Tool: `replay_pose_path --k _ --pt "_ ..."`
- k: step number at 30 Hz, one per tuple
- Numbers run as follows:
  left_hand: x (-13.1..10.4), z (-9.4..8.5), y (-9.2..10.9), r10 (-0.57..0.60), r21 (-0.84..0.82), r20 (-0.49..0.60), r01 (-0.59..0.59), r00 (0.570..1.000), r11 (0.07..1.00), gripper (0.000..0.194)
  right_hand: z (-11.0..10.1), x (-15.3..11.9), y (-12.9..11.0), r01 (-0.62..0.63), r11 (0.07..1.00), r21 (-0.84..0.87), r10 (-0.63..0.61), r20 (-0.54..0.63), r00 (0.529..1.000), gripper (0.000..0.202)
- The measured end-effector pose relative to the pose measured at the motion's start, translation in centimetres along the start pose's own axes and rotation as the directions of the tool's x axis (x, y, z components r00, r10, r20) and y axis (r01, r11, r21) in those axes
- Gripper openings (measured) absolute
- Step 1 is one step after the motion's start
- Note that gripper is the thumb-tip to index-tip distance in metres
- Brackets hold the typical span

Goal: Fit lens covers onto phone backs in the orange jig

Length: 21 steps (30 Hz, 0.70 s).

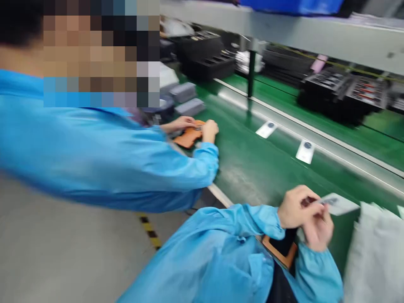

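Observation:
A thin white card-like piece [339, 204] with a dark round mark is tilted above the green work surface at the lower right. My left hand [298, 207] pinches its near end between the fingers. Just below and to the right, my right hand [318, 229] is closed at the same end, its fingertips touching the piece. Under my hands lies an orange-framed black item [279, 252], partly hidden by my sleeves. Two similar white pieces, one [267, 130] farther off and one [305, 151] nearer, lie flat on the green surface [240, 147].
At the left, a co-worker in a blue coat [104, 155] handles an orange piece [188, 136]. Black trays [205, 52] stand at the back, others [344, 94] beyond the metal rail. White sheets [374, 252] are at the right edge. A shelf beam [315, 38] crosses above.

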<state>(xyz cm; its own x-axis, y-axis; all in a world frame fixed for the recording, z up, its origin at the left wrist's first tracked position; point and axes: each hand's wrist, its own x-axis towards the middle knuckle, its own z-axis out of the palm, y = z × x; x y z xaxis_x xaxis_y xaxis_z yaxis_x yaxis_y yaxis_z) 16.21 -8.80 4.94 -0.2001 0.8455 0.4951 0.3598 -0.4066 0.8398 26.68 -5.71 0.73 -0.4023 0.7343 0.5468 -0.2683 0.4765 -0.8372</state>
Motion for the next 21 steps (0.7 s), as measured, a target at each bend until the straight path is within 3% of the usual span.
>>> replay_pose_path --k 1,3,6,9,11,15,18,20,21 --pt "0.0 0.3 -0.5 -0.014 -0.12 -0.057 0.007 0.998 0.993 0.015 -0.4 -0.5 0.2 -0.119 0.987 0.106 0.135 -0.159 0.978 0.036" --pt "0.4 0.5 -1.2 0.027 -0.238 -0.107 -0.052 0.994 0.97 0.014 -0.5 -0.7 0.8 -0.229 0.907 0.352 0.344 -0.309 0.887 0.035" --pt "0.8 0.7 -0.9 0.105 -0.26 -0.121 -0.134 0.987 0.956 0.015 0.2 -0.5 1.2 -0.156 0.73 0.665 0.478 -0.334 0.812 0.019" --pt "0.6 0.9 0.0 0.135 -0.222 -0.101 -0.155 0.986 0.963 0.017 0.4 -1.1 1.1 -0.055 0.597 0.801 0.494 -0.313 0.811 0.015" --pt "0.3 0.9 0.0 0.134 -0.203 -0.075 -0.147 0.988 0.968 0.019 0.0 -1.9 1.4 -0.044 0.616 0.786 0.463 -0.316 0.828 0.015" --pt "1.3 1.1 -2.2 0.006 -0.21 -0.002 -0.006 1.0 0.978 0.031 -2.3 -1.9 3.7 -0.202 0.818 0.539 0.412 -0.302 0.86 0.013" --pt "5.1 1.7 -5.5 -0.131 -0.212 0.228 0.181 0.965 0.96 0.035 -5.7 2.0 5.7 -0.28 0.906 0.318 0.391 -0.371 0.842 0.021" --pt "8.8 2.6 -7.9 -0.203 -0.097 0.387 0.258 0.899 0.961 0.032 -8.1 5.4 6.4 -0.341 0.914 0.22 0.404 -0.405 0.821 0.034" --pt "10.8 3.1 -9.0 -0.278 0.026 0.402 0.292 0.873 0.956 0.032 -9.0 6.7 6.6 -0.385 0.901 0.198 0.433 -0.403 0.806 0.042"
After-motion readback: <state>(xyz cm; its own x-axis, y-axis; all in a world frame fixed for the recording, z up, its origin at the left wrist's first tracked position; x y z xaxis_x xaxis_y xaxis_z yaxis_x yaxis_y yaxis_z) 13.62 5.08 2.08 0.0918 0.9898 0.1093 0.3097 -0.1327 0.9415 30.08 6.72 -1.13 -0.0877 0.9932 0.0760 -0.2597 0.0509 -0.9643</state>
